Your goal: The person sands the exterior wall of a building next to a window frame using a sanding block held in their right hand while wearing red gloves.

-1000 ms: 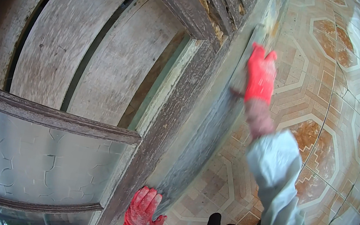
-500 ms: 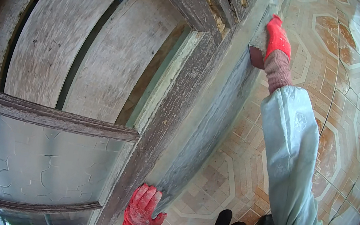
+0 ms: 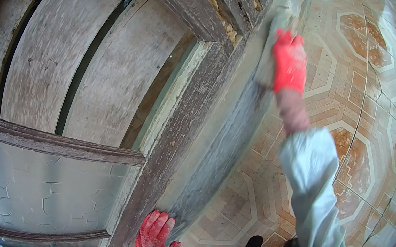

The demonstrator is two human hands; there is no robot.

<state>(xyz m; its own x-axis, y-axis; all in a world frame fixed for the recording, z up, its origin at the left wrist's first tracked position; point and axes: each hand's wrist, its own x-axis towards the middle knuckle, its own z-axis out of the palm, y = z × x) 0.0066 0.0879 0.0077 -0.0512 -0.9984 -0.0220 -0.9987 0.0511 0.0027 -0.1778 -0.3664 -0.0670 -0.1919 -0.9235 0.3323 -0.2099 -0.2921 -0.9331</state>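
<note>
The right hand [image 3: 290, 63], near half past one, gripped a trowel [image 3: 266, 73]; the left hand [image 3: 153, 237], at six, lay open on the ledge [image 3: 212, 165], seemingly smoothed midway, patchier towards one.

Rough, matt wood with flaking paint makes up the frame post [image 3: 191, 104] before me; to its left sit weathered wooden boards [image 3: 118, 68] and a translucent, crackle-patterned glass pane [image 3: 30, 184]. To its right run a grey cement-like strip [image 3: 222, 151], faintly glossy, then patchily shiny tiles [image 3: 340, 89]. Near its lower end, the left glove [image 3: 154, 236] looks matt and dusty.
</note>
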